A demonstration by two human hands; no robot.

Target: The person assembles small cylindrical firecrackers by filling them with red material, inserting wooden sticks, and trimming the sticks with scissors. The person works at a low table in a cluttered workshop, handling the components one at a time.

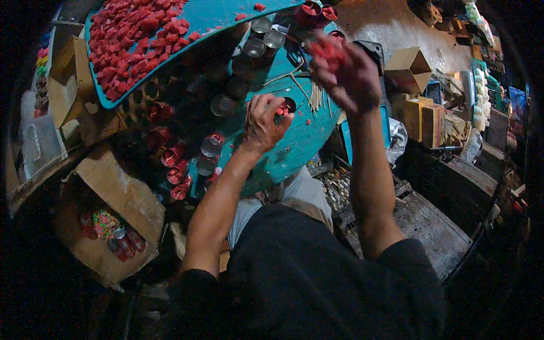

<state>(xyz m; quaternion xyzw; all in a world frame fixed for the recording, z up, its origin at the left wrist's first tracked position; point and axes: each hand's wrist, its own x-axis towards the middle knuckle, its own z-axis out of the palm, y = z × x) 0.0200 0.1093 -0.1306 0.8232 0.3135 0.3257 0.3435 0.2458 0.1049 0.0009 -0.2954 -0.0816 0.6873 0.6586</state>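
Observation:
Over the teal work surface (303, 127), my left hand (262, 123) is closed round a small dark-rimmed cup (290, 103) with red chunks in it. My right hand (358, 80) is raised to the right of that cup, smeared by motion, and holds a cluster of red chunks (327, 54). A bundle of thin pale sticks (317, 97) lies between the hands. Beyond my left hand stand several empty metal cups (274, 39). Red-filled cups (310, 12) stand at the far edge.
A blue tray (226, 17) heaped with red cubes (133, 42) reaches over the far left. Several red-filled glasses (173, 153) stand left of my forearm. An open cardboard box (122, 184) sits at lower left. Cartons (419, 116) and a dark metal-topped bench (425, 226) are at right.

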